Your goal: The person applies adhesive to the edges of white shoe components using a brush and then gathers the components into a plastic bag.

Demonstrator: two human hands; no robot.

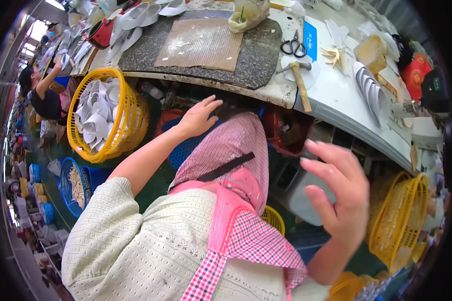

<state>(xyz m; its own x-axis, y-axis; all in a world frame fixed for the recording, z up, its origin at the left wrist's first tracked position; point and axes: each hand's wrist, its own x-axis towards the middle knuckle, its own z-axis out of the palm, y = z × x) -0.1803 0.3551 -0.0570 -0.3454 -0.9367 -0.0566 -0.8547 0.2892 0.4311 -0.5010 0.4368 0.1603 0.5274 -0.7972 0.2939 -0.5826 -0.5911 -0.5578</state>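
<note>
The workbench curves overhead, a yellow basket of white pieces hanging under its edge. Beside that basket the left hand reaches out, fingers spread and empty; the right hand hovers loose, gripping nothing

Bright even daylight, heavy fisheye bending, dark rim, near hand perhaps blurred
</note>
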